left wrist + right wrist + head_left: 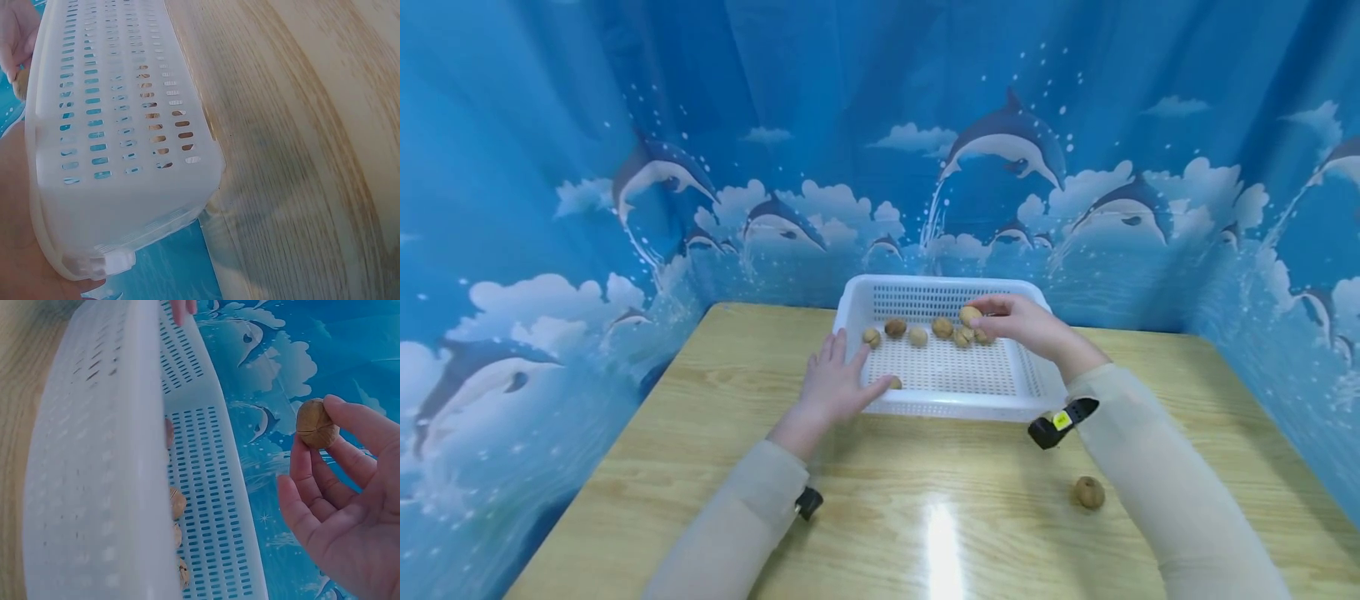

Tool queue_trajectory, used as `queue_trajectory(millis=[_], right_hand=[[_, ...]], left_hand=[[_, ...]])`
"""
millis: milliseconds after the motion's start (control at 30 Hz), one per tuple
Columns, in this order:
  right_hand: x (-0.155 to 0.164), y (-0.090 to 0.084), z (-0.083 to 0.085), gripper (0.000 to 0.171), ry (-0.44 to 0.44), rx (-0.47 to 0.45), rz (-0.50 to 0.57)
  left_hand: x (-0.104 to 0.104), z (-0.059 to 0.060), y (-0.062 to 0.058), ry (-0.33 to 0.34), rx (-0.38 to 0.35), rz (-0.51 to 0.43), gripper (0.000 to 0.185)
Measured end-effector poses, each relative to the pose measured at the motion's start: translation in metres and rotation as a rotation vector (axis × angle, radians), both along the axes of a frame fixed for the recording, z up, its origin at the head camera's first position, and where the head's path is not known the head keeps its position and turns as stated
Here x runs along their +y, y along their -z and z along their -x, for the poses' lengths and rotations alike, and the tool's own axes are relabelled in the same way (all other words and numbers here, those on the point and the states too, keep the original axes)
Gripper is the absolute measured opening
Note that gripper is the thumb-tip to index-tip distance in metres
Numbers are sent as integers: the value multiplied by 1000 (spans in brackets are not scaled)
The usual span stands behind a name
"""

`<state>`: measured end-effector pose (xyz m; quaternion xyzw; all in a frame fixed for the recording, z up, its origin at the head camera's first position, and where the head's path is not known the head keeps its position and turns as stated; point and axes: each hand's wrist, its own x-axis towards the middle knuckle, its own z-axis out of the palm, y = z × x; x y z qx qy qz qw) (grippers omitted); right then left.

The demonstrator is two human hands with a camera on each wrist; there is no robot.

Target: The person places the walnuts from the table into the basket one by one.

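Observation:
My right hand [1026, 325] pinches a walnut [317, 424] between thumb and fingertips, held up over the right part of a white plastic basket [955, 406]. Inside the basket several walnuts [942, 327] lie mostly in a loose row towards the back. One more walnut [896, 383] sits by the front wall, partly hidden by the left thumb. At the basket's left front corner my left hand [831, 387] rests on the rim, fingers spread and straight. The left wrist view shows that hand [14, 194] against the rim, with the slotted outer wall beside it.
A single walnut [1088, 492] lies on the wooden table [700, 467] in front of the basket, beside the right forearm. A blue dolphin-print curtain [820, 125] hangs behind the table and along both sides.

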<state>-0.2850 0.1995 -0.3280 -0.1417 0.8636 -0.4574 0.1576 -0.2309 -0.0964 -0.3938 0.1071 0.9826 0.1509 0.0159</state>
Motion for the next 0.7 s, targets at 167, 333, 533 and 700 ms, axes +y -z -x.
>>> queue_trajectory(millis=[167,333,533,700], right_hand=[[-9,-4,10,65,18,-26,18],[-21,-5,22,67,49,-47,51],[-32,1,36,57,43,-96,153],[-37,3,43,55,58,-102,206]], left_hand=[[0,-1,-2,-10,-6,5,79],[-1,-2,-4,-13,-5,14,80],[-1,-1,-4,-11,-1,20,80],[2,-2,-2,3,11,25,81]])
